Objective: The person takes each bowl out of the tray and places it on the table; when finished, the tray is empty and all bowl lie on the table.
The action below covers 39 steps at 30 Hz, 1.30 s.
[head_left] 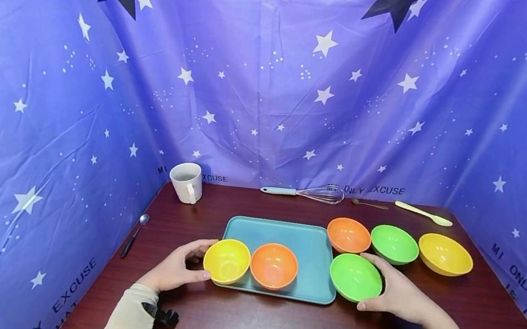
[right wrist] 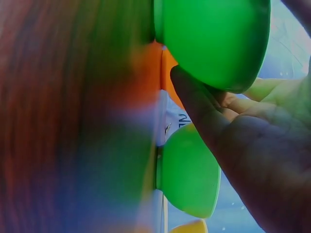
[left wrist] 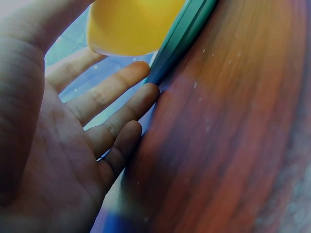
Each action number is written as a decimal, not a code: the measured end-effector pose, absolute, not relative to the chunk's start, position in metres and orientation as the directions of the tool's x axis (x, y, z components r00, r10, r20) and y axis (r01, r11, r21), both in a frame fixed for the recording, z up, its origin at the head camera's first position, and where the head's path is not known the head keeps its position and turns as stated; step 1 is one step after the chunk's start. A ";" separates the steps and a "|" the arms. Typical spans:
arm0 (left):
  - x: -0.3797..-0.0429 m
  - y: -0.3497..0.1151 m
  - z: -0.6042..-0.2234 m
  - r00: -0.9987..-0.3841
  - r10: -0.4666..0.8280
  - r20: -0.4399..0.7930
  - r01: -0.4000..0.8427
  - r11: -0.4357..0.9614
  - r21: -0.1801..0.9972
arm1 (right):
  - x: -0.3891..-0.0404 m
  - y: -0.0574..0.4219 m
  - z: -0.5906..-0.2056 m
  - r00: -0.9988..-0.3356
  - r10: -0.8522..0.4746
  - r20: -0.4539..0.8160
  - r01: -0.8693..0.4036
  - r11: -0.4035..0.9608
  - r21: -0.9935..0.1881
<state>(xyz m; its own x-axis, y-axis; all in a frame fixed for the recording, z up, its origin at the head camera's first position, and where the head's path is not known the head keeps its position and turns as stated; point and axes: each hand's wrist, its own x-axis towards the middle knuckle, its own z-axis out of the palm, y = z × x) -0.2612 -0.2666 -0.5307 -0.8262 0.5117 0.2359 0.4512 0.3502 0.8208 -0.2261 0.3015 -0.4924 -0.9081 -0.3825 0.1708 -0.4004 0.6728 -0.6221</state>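
In the head view, a small yellow bowl (head_left: pixel 227 261) sits at the left front of a teal tray (head_left: pixel 315 262), beside an orange bowl (head_left: pixel 274 266). My left hand (head_left: pixel 181 264) holds the yellow bowl's left side between thumb and index finger. The other fingers extend loosely below it in the left wrist view, near the tray's edge. At the tray's right edge is a green bowl (head_left: pixel 355 277). My right hand (head_left: pixel 401 296) grips its right side, thumb at the front and fingers behind. The green bowl's base looks level with the table in the right wrist view.
Behind the right hand stand an orange bowl (head_left: pixel 348 235), a second green bowl (head_left: pixel 394 244) and a larger yellow bowl (head_left: pixel 445 255). A whisk (head_left: pixel 310 192), a thin small stick (head_left: pixel 370 205) and a pale spoon (head_left: pixel 423 213) lie along the back. A white mug (head_left: pixel 187 182) and dark-handled spoon (head_left: pixel 135 235) are left.
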 end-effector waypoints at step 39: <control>-0.261 -0.266 -0.530 -0.824 0.512 0.241 0.459 0.356 0.814 | -0.224 0.304 -0.491 -0.922 -0.358 0.149 -0.365 0.672 -0.644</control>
<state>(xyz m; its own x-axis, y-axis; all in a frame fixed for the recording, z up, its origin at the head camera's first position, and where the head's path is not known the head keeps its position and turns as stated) -0.2609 -0.2664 -0.5303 -0.8243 0.5123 0.2410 0.4592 0.3559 0.8139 -0.2243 0.3036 -0.4914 -0.9216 -0.3585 0.1485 -0.3653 0.6723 -0.6439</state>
